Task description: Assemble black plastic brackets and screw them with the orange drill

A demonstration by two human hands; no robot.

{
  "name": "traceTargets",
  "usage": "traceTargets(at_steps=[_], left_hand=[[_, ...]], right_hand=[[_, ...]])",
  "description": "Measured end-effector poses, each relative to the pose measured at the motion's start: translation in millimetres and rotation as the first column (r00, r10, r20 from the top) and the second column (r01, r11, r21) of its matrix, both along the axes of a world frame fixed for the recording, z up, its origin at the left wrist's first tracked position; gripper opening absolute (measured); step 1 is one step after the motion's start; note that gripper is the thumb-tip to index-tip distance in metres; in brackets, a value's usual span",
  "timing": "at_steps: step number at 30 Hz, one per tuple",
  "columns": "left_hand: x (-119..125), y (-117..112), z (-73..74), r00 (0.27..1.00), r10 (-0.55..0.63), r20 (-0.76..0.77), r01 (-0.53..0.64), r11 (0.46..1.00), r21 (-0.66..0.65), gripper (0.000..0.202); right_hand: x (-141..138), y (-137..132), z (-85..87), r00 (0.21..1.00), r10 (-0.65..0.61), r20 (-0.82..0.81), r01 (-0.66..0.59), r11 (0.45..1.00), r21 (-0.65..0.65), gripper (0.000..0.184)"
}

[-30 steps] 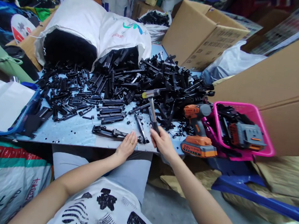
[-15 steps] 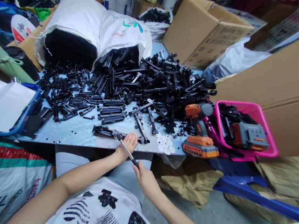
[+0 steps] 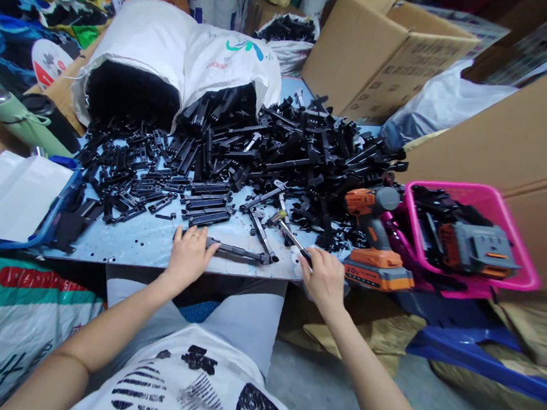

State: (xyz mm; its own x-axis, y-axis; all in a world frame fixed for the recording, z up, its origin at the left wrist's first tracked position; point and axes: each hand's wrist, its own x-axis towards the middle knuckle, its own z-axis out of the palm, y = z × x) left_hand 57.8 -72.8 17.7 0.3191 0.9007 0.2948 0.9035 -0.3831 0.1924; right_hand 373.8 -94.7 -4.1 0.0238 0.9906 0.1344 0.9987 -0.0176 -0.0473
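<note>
My left hand (image 3: 189, 253) is over the left end of a long black hinged metal arm (image 3: 240, 252) lying along the front table edge; its fingers are on the far side and its thumb on the near side. In my right hand (image 3: 325, 278) is a ratchet wrench (image 3: 292, 234) with a bright shaft, its head pointing up and left, just right of the arm. More black arms lie behind: a neat row of several (image 3: 208, 204) and a loose one (image 3: 261, 236) at an angle, close to the held arm's right end.
A large heap of black metal parts (image 3: 303, 146) spills from white sacks (image 3: 145, 31). To the right stand an orange cordless drill (image 3: 371, 240) and a pink basket (image 3: 478, 192). A blue tray with white paper (image 3: 18, 187) is at left. Cardboard boxes (image 3: 360, 52) stand behind.
My left hand has moved left along the black arm. My right hand has swung right and up over the table, taking the wrench off the arm.
</note>
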Motion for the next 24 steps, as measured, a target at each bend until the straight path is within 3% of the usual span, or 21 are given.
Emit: traceTargets(at_steps=[2, 4, 6, 8, 10, 14, 17, 20, 24], left_hand=[[-20, -1, 7.5, 1.000, -0.007, 0.010, 0.008, 0.999, -0.053, 0.044], [-30, -3, 7.0, 0.997, -0.077, 0.018, 0.079, 0.991, -0.108, 0.041], [-34, -1, 0.0, 0.985, -0.171, 0.026, 0.173, 0.977, -0.123, 0.040], [-36, 5, -11.1, 0.961, -0.276, 0.028, 0.278, 0.953, -0.125, 0.051], [-39, 13, -23.6, 0.944, -0.328, 0.036, 0.330, 0.933, -0.143, 0.062], [-47, 23, -43.1, 0.951, -0.276, 0.139, 0.293, 0.949, -0.116, 0.051], [-48, 21, -48.6, 0.927, -0.310, 0.210, 0.324, 0.946, -0.032, 0.049], [-46, 19, -48.8, 0.923, -0.327, 0.204, 0.332, 0.943, 0.011, 0.046], [-45, 23, -48.5, 0.932, -0.301, 0.199, 0.302, 0.953, 0.028, 0.044]], right_hand=[[-33, 6, -4.3, 0.960, 0.273, -0.055, -0.273, 0.962, 0.014, 0.043], [-70, 13, -8.7, 0.845, 0.527, -0.088, -0.528, 0.849, 0.005, 0.044], [-100, 20, -11.8, 0.744, 0.664, -0.073, -0.667, 0.745, -0.023, 0.037], [-118, 26, -9.6, 0.706, 0.707, -0.034, -0.707, 0.702, -0.087, 0.033], [-125, 29, 0.7, 0.698, 0.716, 0.019, -0.705, 0.692, -0.153, 0.034], [-129, 30, 37.0, 0.666, 0.733, 0.139, -0.706, 0.680, -0.201, 0.031], [-131, 32, 56.5, 0.604, 0.776, 0.180, -0.739, 0.631, -0.237, 0.030], [-131, 35, 59.9, 0.594, 0.783, 0.186, -0.738, 0.622, -0.261, 0.030], [-132, 34, 53.1, 0.668, 0.724, 0.170, -0.685, 0.688, -0.238, 0.030]])
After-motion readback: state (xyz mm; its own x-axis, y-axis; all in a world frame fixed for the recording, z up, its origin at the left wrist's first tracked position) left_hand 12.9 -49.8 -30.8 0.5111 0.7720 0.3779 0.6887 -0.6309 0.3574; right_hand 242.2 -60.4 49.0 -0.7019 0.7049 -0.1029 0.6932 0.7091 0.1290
